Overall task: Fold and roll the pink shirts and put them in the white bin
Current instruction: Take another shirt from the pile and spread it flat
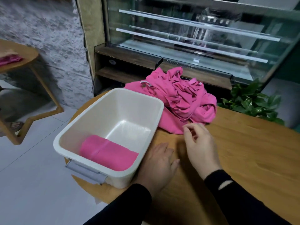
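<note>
One roll in the bin, reaching for the next shirt

We judge one rolled shirt [108, 151] done in the white bin [146, 97]; next we must pull one shirt from the pink pile [178, 98] and spread it flat. Our right hand [199, 143] hovers just short of the pile's near edge, fingers loosely curled, holding nothing; our left hand [158, 166] rests flat on the table [251, 143] beside the bin.

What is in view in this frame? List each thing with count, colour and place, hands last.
bin: 1, white, grey handle, table's left edge
rolled shirt: 1, pink, inside bin, near end
shirt pile: 1 heap, pink, behind bin
table: 1, wooden, foreground
display case: 1, glass, background
plant: 1, green, right
side table: 1, wooden, far left, pink item on it
left hand: flat on table by bin
right hand: relaxed, empty, near pile
</note>
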`<action>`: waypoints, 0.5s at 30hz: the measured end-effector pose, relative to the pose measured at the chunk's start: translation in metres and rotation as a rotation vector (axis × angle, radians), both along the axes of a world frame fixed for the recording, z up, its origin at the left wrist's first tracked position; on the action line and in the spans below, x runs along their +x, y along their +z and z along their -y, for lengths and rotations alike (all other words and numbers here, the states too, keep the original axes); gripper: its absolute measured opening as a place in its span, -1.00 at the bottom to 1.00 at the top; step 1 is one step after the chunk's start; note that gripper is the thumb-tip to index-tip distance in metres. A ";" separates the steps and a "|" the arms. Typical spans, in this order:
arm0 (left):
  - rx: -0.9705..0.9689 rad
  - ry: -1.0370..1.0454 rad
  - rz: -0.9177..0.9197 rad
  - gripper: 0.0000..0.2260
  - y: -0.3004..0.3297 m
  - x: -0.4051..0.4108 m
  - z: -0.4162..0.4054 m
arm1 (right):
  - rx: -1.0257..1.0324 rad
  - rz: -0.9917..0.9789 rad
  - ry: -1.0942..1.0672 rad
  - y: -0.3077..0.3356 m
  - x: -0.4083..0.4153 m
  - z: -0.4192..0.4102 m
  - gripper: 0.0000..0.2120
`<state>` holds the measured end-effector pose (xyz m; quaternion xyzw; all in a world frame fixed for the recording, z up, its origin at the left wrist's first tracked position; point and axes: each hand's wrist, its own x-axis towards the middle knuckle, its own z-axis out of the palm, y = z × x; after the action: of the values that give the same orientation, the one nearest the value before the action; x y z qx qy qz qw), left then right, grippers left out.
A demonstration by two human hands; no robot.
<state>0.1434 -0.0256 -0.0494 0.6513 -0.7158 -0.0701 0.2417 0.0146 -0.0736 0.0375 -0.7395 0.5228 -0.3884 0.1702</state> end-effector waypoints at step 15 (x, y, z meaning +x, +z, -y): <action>-0.002 0.044 0.059 -0.51 0.005 -0.004 -0.002 | 0.286 -0.085 0.076 -0.026 -0.017 0.054 -0.81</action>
<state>0.1393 -0.0238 -0.0443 0.6683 -0.7084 -0.0446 0.2226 -0.0023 -0.1277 0.0113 -0.7428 0.5510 -0.2717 0.2662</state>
